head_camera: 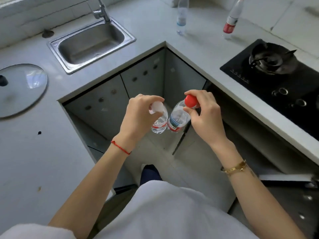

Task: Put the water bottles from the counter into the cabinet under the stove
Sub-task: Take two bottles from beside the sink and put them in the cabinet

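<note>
Left hand (138,114) grips white-capped bottle (158,121) by neck; right hand (203,111) grips red-capped bottle (177,118) likewise, both hanging over floor. Light, thin-walled, likely crushable; necks give surest hold.

Both arms are showing bare right up to the short sleeves of a loose white tee. The left hand (138,114) is sporting a thin red braided string bracelet (120,148) at the wrist, and the right hand (205,114) is wearing a chunky gold bangle (234,168) with a small clasp bit. Down below, one dark navy shoe toe (150,173) is poking out past the shirt hem.
</note>
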{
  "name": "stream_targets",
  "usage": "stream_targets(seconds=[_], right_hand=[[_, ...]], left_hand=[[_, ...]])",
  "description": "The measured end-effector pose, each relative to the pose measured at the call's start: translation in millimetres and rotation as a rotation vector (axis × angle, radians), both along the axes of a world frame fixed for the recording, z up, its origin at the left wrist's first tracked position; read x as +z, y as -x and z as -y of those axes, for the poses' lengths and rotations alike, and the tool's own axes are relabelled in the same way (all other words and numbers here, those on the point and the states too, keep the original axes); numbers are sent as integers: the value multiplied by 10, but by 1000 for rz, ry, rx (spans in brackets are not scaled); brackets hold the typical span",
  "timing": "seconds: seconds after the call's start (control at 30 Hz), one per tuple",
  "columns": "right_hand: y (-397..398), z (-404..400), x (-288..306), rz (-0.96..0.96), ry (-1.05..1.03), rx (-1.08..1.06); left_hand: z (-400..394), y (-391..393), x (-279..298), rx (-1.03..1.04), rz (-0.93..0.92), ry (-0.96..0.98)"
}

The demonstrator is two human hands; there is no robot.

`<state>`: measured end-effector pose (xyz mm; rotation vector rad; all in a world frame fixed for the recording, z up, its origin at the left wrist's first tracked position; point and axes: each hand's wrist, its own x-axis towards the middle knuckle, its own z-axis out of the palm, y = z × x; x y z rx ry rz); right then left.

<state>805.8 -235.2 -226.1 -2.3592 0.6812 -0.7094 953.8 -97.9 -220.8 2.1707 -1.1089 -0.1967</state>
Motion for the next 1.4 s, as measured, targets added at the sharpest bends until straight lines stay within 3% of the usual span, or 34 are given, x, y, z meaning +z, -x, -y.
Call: stream_targets(seconds=[0.33,0.7,1.03,1.27,1.4], right_hand=[[1497,342,-186,-61,28,-275],[1702,1236,-1037,-179,-130,-474],[1249,2354,-2938,-247,-242,-488],[1064,3088,-4688,-292,-146,-462],[1042,3420,-5578,-335,-134,-456]], left_hand=[[794,1290,-236,-227,-64,5],[2074,1480,-1146,-374,-98,-118],[3337,1281,-2961,-252,-181,-158],[4101,1072,-4613,-175,-185,-106],[4425,921,-5461,-254,-237,-40]])
